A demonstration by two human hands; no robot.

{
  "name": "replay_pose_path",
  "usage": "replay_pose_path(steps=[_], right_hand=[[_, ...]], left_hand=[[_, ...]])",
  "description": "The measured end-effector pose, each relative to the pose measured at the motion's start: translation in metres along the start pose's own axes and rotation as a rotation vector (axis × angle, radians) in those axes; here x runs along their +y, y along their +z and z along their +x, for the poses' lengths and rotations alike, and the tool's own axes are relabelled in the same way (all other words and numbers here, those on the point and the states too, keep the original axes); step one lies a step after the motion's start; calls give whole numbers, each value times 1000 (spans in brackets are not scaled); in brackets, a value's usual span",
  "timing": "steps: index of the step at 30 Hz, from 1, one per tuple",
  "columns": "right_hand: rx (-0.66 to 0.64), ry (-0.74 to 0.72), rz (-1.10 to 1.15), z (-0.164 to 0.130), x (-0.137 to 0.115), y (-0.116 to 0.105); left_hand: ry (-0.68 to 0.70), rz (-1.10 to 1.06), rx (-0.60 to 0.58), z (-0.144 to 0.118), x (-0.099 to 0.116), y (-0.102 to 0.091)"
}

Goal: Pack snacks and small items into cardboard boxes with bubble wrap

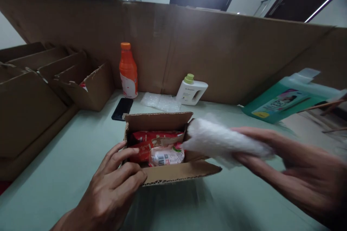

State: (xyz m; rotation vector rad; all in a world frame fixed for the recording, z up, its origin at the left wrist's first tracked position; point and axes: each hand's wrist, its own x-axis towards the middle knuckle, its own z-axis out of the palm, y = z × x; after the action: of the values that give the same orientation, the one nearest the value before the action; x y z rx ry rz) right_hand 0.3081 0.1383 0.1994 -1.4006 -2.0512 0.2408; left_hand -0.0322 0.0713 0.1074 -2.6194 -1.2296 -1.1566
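Note:
A small open cardboard box (pixel 173 176) sits on the pale green table (pixel 67 166) in front of me. Inside it lie red snack packets (pixel 151 140) and a clear-wrapped item with a barcode label (pixel 166 156). My left hand (pixel 116 184) grips the box's near left corner, fingers curled over the edge. My right hand (pixel 284 166) holds a folded piece of white bubble wrap (pixel 219 140), blurred by motion, its tip at the box's right side over the opening.
An orange bottle (pixel 128 70), a white bottle with a green cap (pixel 191 91), a black phone (pixel 122 109) and a flat clear plastic sheet (pixel 161 101) stand behind the box. A teal jug (pixel 287 99) lies at right. Open cartons (pixel 89 85) line the left; a cardboard wall (pixel 230 50) backs the table.

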Motion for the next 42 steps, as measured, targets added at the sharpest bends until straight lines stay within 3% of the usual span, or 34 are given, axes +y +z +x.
replay_pose_path(steps=[4, 8, 12, 16, 25, 28, 30, 32, 34, 36, 39, 40, 42], right_hand=[[-449, -340, -57, 32, -47, 42], [-751, -401, -182, 48, -76, 90], [-935, -407, -283, 57, -85, 117], [-1002, -382, -294, 63, -83, 122], [-999, -421, -322, 64, -82, 138], [-995, -424, -294, 72, -83, 124], [-884, -388, -225, 74, -78, 97], [-666, -308, -151, 67, -61, 60], [-433, -196, -96, 46, -33, 27], [-230, -50, -83, 14, 4, 12], [-15, 185, 30, -36, 55, 37], [9, 265, 121, -49, 65, 55], [-67, 329, 273, -64, 70, 99]], left_hand=[[-13, 3, 49, -14, 7, -5], [-21, -23, 62, -15, 8, -3], [-12, -50, 66, -11, 5, -3], [-13, -72, 64, -6, 2, -4], [-6, -76, 41, -4, -1, -3], [6, -55, 49, -4, -1, -3], [-4, -30, 117, -8, 0, -4], [-59, -1, 234, -17, -1, -5], [-199, -6, 320, -32, -3, -3], [-416, -111, 329, -51, -5, 5], [-698, -414, 266, -75, -7, 27], [-748, -506, 244, -79, -8, 35], [-817, -636, 214, -79, -11, 51]])
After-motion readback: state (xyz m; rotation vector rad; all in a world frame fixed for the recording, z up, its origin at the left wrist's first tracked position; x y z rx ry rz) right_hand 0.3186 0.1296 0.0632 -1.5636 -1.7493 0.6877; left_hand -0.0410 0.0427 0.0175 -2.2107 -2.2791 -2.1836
